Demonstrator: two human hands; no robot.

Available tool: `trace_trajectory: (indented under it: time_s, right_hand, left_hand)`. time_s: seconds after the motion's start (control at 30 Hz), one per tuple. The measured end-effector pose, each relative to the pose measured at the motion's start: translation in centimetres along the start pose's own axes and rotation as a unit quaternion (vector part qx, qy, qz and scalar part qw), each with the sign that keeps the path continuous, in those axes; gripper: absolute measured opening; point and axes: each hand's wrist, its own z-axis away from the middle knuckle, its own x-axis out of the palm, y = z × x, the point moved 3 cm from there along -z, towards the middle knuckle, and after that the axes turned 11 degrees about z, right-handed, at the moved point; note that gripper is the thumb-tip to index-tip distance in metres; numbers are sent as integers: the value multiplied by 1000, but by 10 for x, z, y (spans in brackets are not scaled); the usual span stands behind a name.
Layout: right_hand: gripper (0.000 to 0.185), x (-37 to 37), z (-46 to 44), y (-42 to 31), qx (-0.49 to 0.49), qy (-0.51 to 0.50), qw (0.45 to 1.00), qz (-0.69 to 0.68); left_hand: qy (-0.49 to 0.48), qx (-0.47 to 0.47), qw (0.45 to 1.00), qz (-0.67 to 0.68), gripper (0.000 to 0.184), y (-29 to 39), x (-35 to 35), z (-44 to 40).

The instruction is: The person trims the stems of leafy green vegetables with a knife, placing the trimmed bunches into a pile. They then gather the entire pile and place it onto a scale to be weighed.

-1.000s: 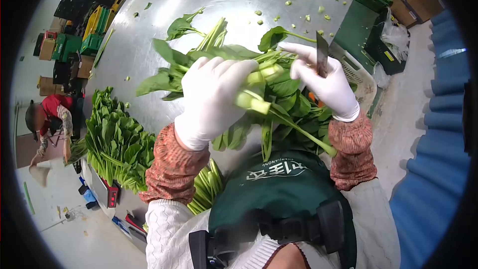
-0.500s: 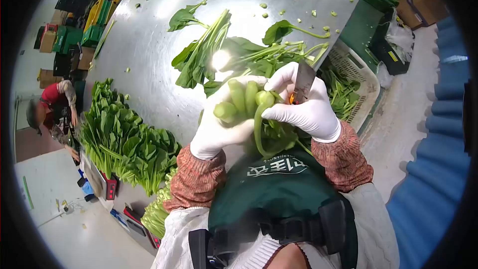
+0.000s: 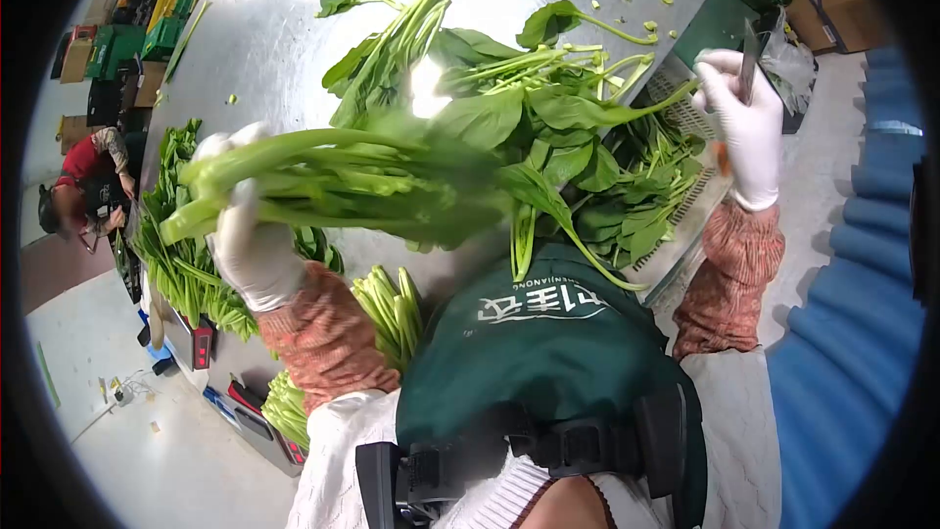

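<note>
Leafy bunch (image 3: 328, 176) is now hanging farther left of the apron (image 3: 490, 362); left hand (image 3: 257, 260) is curling tight round it, probably keeping the stems together. Right hand (image 3: 749, 142), right of the apron, is gripping a knife (image 3: 749, 64), likely keeping it clear.

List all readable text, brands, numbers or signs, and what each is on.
"JIANONG": end of the small lettering on the green apron; its start is unclear.
"佳农": large white characters on the same apron, upside down in view; the one before them is too distorted to read.
Upper red panel, lower red panel: any markings too small to read.
</note>
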Motion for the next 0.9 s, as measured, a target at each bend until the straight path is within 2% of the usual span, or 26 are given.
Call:
trace_trajectory:
  time_s: [0.03,0.07,0.13,0.17,0.2,0.23,0.27,0.3,0.33,0.4,0.47,0.5,0.53,0.6,0.63,0.67,0.7,0.73,0.8,0.83,0.87,0.9]
  right_hand:
    - [30,-7,-4,9,-28,35,985,165]
    - [39,-10,-5,14,-55,69,942,325]
    - [48,16,6,9,-45,7,977,206]
    - [47,38,15,8,-35,-56,987,148]
    - [47,65,25,5,-165,-57,962,208]
    - [53,90,34,5,-133,-171,944,247]
    - [61,117,38,9,-158,-242,920,264]
    - [66,143,40,15,-172,-276,904,279]
    - [67,159,35,11,-120,-329,897,268]
    - [52,193,21,67,-212,-224,895,323]
    - [33,178,1,68,-153,-206,913,316]
    - [24,157,-3,61,-132,-145,933,301]
    - [26,135,-10,65,-93,-113,935,323]
    - [27,90,-23,100,-99,-38,948,302]
    - [28,65,-31,107,-33,-37,925,376]
    - [30,42,-32,108,-14,-27,922,386]
    - [33,19,-39,150,-40,-3,922,385]
    - [39,4,-35,143,11,-12,882,471]
    - [46,-9,-26,133,65,2,843,535]
    - [49,-1,-16,107,45,18,874,484]
    - [43,13,-9,98,-49,56,934,350]
    - [33,32,-1,84,-95,31,958,269]
  left_hand:
    - [-68,32,996,37,45,8,-15,-4]
    - [-53,70,996,29,44,16,-30,-7]
    - [-29,84,996,32,43,23,-16,-6]
    - [-18,89,994,60,43,22,-16,-5]
    - [-8,94,992,88,43,21,-17,-5]
    - [2,100,988,115,43,22,-18,-4]
    - [-36,87,988,120,42,23,-18,-5]
    - [-74,75,987,125,42,24,-22,-8]
    - [-111,62,983,129,41,25,-23,-10]
    - [-103,70,986,116,43,31,-21,-11]
    - [-109,62,984,125,43,42,-28,-12]
    - [-88,68,987,114,43,45,-31,-6]
    - [-86,69,988,107,44,46,-35,0]
    - [-54,69,992,91,48,47,-52,10]
    - [-20,69,995,73,47,44,-55,14]
    - [15,69,996,56,47,41,-55,17]
    - [49,68,996,39,47,38,-55,21]
    - [73,61,995,0,46,34,-54,22]
    - [119,42,989,-81,45,26,-47,17]
    - [128,46,977,-163,43,26,-31,10]
    - [147,20,965,-217,40,25,-26,4]
    - [133,11,946,-294,35,24,-17,0]
